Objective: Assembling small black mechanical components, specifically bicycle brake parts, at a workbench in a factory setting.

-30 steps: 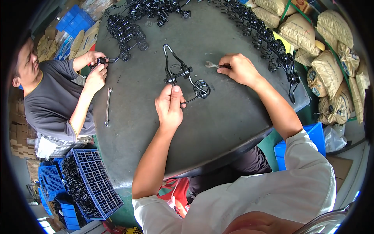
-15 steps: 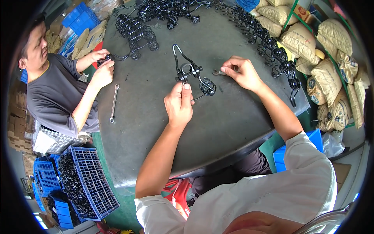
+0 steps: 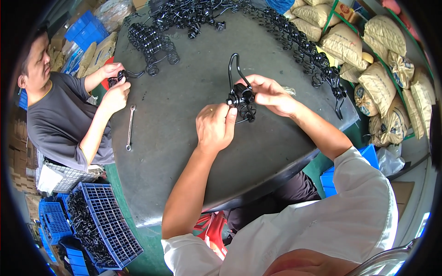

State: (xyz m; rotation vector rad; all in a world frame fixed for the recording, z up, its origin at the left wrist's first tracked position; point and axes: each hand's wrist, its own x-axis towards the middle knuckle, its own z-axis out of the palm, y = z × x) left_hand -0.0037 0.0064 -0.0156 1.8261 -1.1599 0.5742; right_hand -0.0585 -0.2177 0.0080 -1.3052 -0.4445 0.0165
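Note:
In front of me, above the table, my left hand grips a black metal spring assembly from below, thumb and fingers pinched at its bolted middle. A long bent rod loop rises from it, and a coil hangs beneath. My right hand is closed at the far right side of the same part, fingers against the bolted section. Behind that hand a short silvery wrench end shows; whether the hand holds it or it lies on the table I cannot tell.
Another wrench lies on the dark table at the left. A co-worker there handles a similar black part. Spring assemblies are heaped at the back and lined up along the right. A blue crate of black parts stands lower left.
My right hand has moved left from beside the part onto it. The spring assembly has turned, its loop now more upright, and sits slightly farther right. The view has shifted a little.

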